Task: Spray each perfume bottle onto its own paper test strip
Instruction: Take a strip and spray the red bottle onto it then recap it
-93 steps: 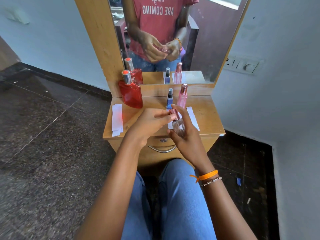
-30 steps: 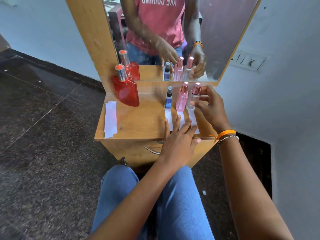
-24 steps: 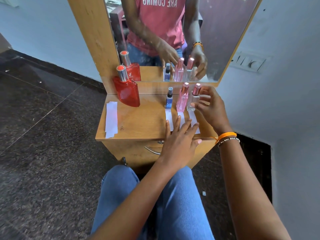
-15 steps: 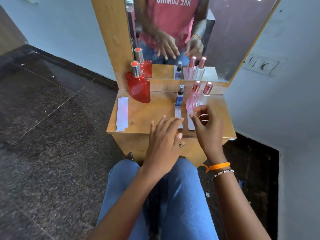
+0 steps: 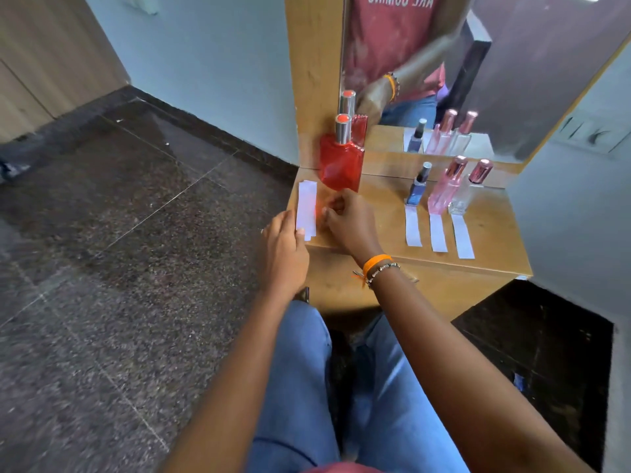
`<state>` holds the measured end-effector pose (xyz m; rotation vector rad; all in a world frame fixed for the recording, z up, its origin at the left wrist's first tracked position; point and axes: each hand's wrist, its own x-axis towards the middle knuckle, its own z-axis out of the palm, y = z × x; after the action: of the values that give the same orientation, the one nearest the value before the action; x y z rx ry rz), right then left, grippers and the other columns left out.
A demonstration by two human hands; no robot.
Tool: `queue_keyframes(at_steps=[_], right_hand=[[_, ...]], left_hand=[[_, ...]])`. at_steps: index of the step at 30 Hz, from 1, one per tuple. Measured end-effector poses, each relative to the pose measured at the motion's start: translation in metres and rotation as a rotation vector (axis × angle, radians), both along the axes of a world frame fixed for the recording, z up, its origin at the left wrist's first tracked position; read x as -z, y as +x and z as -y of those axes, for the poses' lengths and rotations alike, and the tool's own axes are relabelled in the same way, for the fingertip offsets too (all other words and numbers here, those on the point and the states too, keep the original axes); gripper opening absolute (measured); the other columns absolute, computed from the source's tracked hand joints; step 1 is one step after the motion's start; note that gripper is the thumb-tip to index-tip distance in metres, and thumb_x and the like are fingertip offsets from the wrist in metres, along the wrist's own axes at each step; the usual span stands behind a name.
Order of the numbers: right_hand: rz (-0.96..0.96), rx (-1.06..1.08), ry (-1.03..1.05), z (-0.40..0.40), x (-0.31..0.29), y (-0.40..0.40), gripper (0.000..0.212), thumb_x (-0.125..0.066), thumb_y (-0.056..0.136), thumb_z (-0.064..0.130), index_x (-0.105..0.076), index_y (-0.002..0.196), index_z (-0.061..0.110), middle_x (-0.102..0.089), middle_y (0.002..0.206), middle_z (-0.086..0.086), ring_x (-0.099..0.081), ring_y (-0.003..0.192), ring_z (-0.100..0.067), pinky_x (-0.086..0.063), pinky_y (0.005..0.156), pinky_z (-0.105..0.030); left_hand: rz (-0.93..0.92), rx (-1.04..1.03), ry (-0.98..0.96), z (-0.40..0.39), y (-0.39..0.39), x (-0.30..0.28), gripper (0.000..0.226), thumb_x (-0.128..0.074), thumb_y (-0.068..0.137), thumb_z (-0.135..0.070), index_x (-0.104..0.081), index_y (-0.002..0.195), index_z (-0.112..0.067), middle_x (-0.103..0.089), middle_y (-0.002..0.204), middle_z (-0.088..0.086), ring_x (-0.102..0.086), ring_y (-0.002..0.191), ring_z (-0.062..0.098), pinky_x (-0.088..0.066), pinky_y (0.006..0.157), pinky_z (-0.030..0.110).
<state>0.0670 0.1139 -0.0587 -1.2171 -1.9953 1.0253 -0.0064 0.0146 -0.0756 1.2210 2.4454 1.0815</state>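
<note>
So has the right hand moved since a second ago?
Yes. The right hand left the clear bottle on the desktop's right side and crossed leftward to just in front of the red bottle.

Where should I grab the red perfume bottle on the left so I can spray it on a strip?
Grip the red bottle around its flat, wide body, thumb on the front face and fingers behind, coming from the front right where the right hand is. It stands upright against the mirror frame, which probably blocks the back and left. That should leave the silver sprayer free for a forefinger.

Matt wood tabletop [image 5: 382, 213], glossy red glass bottle [image 5: 339, 165], shiny metal cap [image 5: 342, 128], matt paper strips [image 5: 306, 208]
</note>
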Motion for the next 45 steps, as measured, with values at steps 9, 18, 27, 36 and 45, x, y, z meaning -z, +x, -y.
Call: queue_keyframes(at_steps=[9, 18, 27, 36, 45], right_hand=[[0.008, 0.115, -0.053, 0.001, -0.007, -0.027, 0.018, -0.071, 0.077, 0.016, -0.063, 0.088, 0.004, -0.07, 0.094, -0.013, -0.061, 0.087, -0.03, -0.024, 0.055, -0.021], [0.02, 0.088, -0.088, -0.002, -0.01, -0.026, 0.016, -0.061, 0.087, 0.019, -0.068, 0.076, 0.01, -0.068, 0.078, -0.013, -0.054, 0.072, -0.028, -0.032, 0.058, -0.026], [0.075, 0.089, -0.093, -0.001, -0.012, -0.03, 0.031, -0.064, 0.085, 0.02, -0.053, 0.058, 0.01, -0.053, 0.066, -0.008, -0.043, 0.066, -0.026, -0.024, 0.044, -0.026], [-0.005, 0.087, -0.139, -0.004, -0.011, -0.024, 0.015, -0.065, 0.082, 0.015, -0.064, 0.071, 0.006, -0.061, 0.071, -0.007, -0.053, 0.071, -0.024, -0.035, 0.06, -0.027], [-0.056, 0.104, -0.247, -0.011, -0.002, -0.022, 0.013, -0.068, 0.081, 0.01, -0.066, 0.068, 0.012, -0.069, 0.067, -0.012, -0.068, 0.067, -0.03, -0.058, 0.073, -0.047]], left_hand=[[-0.015, 0.05, 0.03, 0.0, 0.002, 0.011, 0.043, -0.043, 0.094, -0.009, -0.04, 0.136, -0.003, -0.037, 0.142, 0.013, -0.041, 0.125, 0.033, -0.037, 0.105, 0.045], [-0.105, 0.062, 0.003, 0.003, 0.004, 0.01, 0.043, -0.043, 0.095, -0.011, -0.041, 0.137, -0.012, -0.035, 0.145, 0.007, -0.036, 0.124, 0.029, -0.036, 0.103, 0.039], [-0.114, 0.059, 0.002, 0.0, 0.002, 0.01, 0.043, -0.045, 0.093, -0.013, -0.042, 0.136, -0.009, -0.041, 0.14, 0.01, -0.04, 0.122, 0.032, -0.038, 0.102, 0.048], [-0.097, 0.075, -0.03, -0.003, 0.002, 0.002, 0.051, -0.05, 0.093, -0.021, -0.036, 0.14, -0.009, -0.038, 0.144, 0.012, -0.032, 0.13, 0.032, -0.029, 0.109, 0.045], [-0.097, 0.075, -0.053, -0.005, 0.004, 0.004, 0.054, -0.052, 0.092, -0.023, -0.034, 0.142, -0.015, -0.037, 0.144, 0.01, -0.032, 0.13, 0.032, -0.031, 0.108, 0.047]])
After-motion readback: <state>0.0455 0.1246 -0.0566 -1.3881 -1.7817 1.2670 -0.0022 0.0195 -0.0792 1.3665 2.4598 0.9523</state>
